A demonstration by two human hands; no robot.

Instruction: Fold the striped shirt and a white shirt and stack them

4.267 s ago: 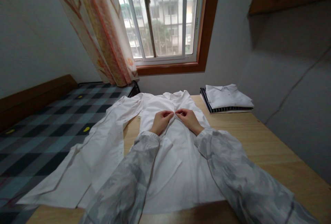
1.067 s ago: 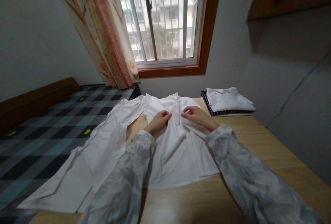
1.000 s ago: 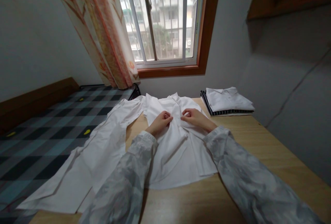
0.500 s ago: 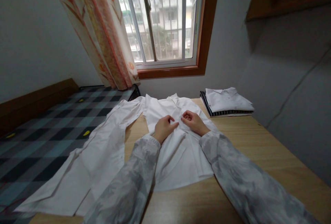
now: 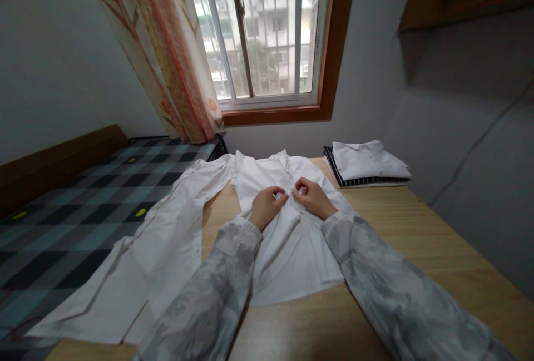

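Observation:
A white button-up shirt (image 5: 287, 250) lies front up on a wooden table (image 5: 417, 250), collar toward the window. My left hand (image 5: 267, 205) and my right hand (image 5: 311, 197) meet at the shirt's front placket just below the collar, each pinching one edge of the fabric with closed fingers. The fingertips nearly touch each other. One long sleeve (image 5: 154, 250) spreads off to the left, over the table edge and onto the bed.
A stack of folded clothes (image 5: 367, 167), white on top of dark striped, sits at the table's far right. A bed with a checked cover (image 5: 62, 222) adjoins the table on the left. A window (image 5: 267, 33) and a flowered curtain (image 5: 167, 55) are behind.
Both hands have drawn closer together at the shirt's front placket, from slightly apart a second ago. The shirt's lower part lies shorter on the table than 4 seconds ago.

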